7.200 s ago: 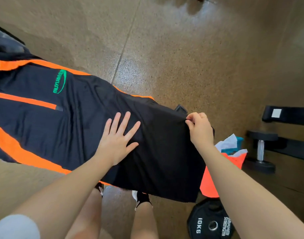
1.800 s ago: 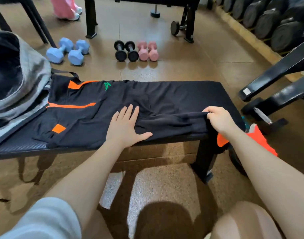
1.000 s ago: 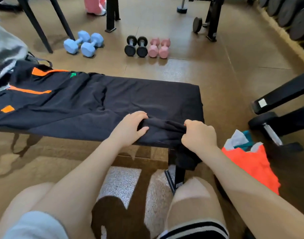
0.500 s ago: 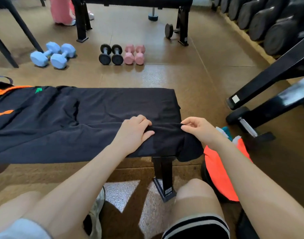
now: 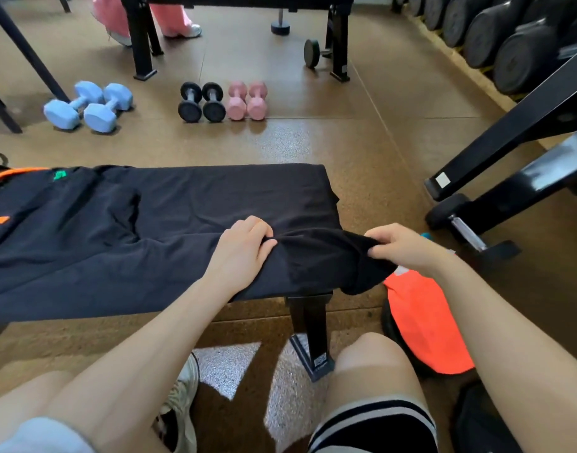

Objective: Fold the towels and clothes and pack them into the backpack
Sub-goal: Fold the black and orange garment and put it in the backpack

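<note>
Black trousers (image 5: pixel 169 230) flat along the tabletop (image 5: pixel 308 297), cuff end overhanging right. My left hand (image 5: pixel 239 253) pinches a fabric ridge, right hand (image 5: pixel 403 245) grips the cuff. Pull taut, align edges, then fold toward the waistband.

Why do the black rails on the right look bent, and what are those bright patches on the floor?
Head view: the wide-angle lens bows straight edges near the frame's sides, so the black rails lean and splay. Head view: light falls in bright patches on the floor beneath the bench, cut by the person's shadow, with a softer sheen past the bench. Head view: the black trousers show little detail.
</note>
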The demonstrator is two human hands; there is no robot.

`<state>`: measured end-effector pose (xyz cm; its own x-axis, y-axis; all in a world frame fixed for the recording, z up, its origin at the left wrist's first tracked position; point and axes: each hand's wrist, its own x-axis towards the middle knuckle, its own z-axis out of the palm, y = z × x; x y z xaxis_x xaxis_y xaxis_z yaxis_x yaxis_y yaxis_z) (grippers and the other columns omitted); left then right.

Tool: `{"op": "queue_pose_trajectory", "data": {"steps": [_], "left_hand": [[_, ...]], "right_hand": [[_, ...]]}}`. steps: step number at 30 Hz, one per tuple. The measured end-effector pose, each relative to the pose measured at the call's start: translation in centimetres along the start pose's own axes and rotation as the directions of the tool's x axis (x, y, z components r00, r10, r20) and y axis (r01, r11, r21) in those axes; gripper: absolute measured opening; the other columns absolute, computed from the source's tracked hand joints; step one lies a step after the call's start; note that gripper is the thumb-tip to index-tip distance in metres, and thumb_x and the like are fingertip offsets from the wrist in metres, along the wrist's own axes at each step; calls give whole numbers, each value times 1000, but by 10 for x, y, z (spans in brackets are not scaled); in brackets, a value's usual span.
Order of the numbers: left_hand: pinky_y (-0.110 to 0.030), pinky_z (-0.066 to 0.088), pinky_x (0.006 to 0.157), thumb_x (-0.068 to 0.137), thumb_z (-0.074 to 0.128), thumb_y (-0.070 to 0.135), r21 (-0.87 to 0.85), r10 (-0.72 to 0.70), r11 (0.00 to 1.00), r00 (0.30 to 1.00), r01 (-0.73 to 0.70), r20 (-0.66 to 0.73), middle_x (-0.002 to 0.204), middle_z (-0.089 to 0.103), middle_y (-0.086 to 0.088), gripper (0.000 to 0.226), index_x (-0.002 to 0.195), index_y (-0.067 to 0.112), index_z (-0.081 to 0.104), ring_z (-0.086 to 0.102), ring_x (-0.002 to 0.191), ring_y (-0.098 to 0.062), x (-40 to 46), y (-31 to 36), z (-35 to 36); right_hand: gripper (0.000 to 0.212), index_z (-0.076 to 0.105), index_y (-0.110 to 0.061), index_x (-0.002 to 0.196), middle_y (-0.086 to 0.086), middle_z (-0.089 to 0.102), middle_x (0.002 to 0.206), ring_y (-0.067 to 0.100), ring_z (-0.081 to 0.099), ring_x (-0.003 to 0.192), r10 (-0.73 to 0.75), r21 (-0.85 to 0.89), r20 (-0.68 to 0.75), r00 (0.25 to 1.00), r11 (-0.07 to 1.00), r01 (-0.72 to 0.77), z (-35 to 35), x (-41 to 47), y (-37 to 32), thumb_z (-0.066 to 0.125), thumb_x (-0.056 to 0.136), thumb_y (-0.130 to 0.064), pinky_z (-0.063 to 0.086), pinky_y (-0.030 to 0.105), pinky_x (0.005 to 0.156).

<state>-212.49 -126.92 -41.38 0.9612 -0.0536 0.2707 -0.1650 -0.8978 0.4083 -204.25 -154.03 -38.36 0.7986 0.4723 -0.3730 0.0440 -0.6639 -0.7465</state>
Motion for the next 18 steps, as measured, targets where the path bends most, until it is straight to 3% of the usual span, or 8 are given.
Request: {"op": "queue_pose_trajectory", "data": {"steps": [2, 4, 6, 7, 9, 12, 15, 18], "left_hand": [[-38, 40, 74, 93, 52, 18, -22, -53, 998, 999, 53, 5, 93, 58, -9, 12, 89, 7, 56, 52, 83, -29, 1, 2, -1], [-37, 39, 78, 94, 49, 18, -50, -131, 990, 991, 131, 1, 96, 58, -10, 13, 92, 6, 55, 51, 89, -29, 2, 4, -3], [-37, 40, 79, 94, 48, 19, -33, -175, 984, 984, 175, 1, 99, 57, -9, 14, 95, 7, 55, 51, 94, -28, 4, 6, -3], [-37, 41, 79, 94, 48, 19, -17, -187, 982, 982, 187, 4, 100, 57, -8, 14, 96, 8, 55, 51, 95, -28, 5, 7, -4], [-38, 42, 79, 94, 47, 19, 11, -204, 979, 979, 204, 13, 101, 56, -7, 13, 98, 9, 55, 51, 96, -27, 7, 9, -4], [-40, 42, 77, 95, 46, 19, 55, -196, 979, 981, 195, 13, 101, 56, -9, 14, 97, 8, 55, 51, 93, -30, 8, 9, -3], [-43, 42, 78, 95, 43, 18, 49, -205, 977, 979, 206, -16, 101, 58, -11, 17, 98, 7, 55, 51, 92, -32, 7, 11, -5], [-42, 43, 78, 96, 40, 16, -3, -219, 976, 973, 219, -69, 97, 61, -13, 16, 97, 8, 54, 54, 89, -35, 6, 16, -10]], "right_hand": [[16, 62, -5, 85, -1, 61, 71, 9, 57, 68, -13, 369, -135, 991, 927, 63, -6, -1, -6, 50, 87, 6, 45, 21, 63], [14, 61, -14, 91, 0, 64, 82, 13, 60, 79, 102, 623, -307, 946, 773, 119, -2, 8, -4, 52, 91, -3, 48, 24, 69], [7, 61, -17, 97, 4, 65, 96, 22, 61, 99, 259, 731, -315, 913, 680, 59, 15, 20, 5, 56, 92, -17, 49, 34, 84], [16, 62, -15, 103, 6, 67, 103, 24, 61, 106, 328, 781, -240, 914, 625, -20, 26, 23, 9, 57, 92, -26, 49, 37, 92], [40, 63, -9, 110, 8, 69, 109, 24, 63, 107, 396, 863, -74, 915, 486, -140, 44, 21, 11, 55, 90, -43, 47, 38, 97], [41, 62, -12, 116, 6, 68, 115, 19, 63, 107, 328, 916, 18, 945, 373, -147, 59, 10, 16, 52, 91, -44, 45, 35, 98], [33, 55, -11, 126, 9, 61, 126, 22, 59, 113, 249, 924, -64, 966, 380, -37, 62, 1, 25, 49, 94, -17, 42, 40, 102], [24, 57, -16, 114, 8, 62, 120, 25, 55, 117, 185, 884, -227, 956, 450, 123, 46, -8, 21, 42, 97, -9, 41, 44, 104]]}}
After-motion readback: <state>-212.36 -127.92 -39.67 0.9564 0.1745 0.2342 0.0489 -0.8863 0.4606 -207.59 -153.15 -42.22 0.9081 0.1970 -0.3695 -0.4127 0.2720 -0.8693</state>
